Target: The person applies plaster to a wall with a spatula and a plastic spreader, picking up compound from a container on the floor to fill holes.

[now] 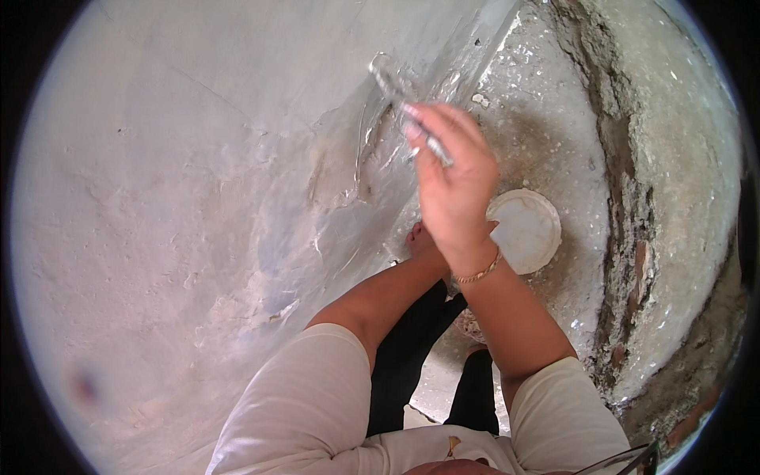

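My right hand (457,170), with a bracelet at its wrist, is raised in front of the wall and closed around a thin, plaster-smeared tool (388,83). Motion blurs the tool, and its exact kind does not show. Its far end points up and left, near a rough patch in the grey plastered wall (174,158). Behind the right wrist, my left forearm (392,293) crosses toward a round white bucket (526,229) with whitish material inside. Most of my left hand (493,226) is hidden there; only a fingertip shows beside the bucket's rim.
Below my arms are my bare toes (417,236) and dark trouser legs (408,348). A pale, spattered floor (546,119) runs along the wall. To the right, a broken, crumbling edge (621,237) cuts through the ground.
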Tool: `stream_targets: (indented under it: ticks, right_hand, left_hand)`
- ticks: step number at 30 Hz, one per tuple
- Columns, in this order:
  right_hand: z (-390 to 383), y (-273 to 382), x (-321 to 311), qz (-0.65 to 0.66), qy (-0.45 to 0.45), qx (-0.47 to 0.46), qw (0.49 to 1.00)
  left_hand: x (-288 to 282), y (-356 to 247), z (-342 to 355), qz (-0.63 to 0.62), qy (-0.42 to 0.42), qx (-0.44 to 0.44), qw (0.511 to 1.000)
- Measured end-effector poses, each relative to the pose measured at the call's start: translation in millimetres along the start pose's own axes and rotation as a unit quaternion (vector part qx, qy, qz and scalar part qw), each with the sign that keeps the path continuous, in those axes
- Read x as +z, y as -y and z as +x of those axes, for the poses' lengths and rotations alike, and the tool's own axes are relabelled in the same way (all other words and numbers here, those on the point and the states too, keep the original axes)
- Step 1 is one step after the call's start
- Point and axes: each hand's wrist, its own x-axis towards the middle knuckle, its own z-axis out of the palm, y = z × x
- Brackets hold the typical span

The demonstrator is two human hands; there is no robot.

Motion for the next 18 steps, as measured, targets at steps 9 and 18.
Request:
stream_targets:
  ticks: [9, 18]
  right_hand:
    - [-70.3, 9.3, -15.7, -0.008, 0.153, -0.020, 0.988]
    - [4.5, 3.6, -17.6, -0.021, 0.048, -0.063, 0.997]
  left_hand:
    - [-24.9, -40.4, 3.5, -0.140, -0.058, 0.075, 0.986]
    - [-20.8, -8.8, -8.9, -0.064, -0.014, 0.020, 0.998]
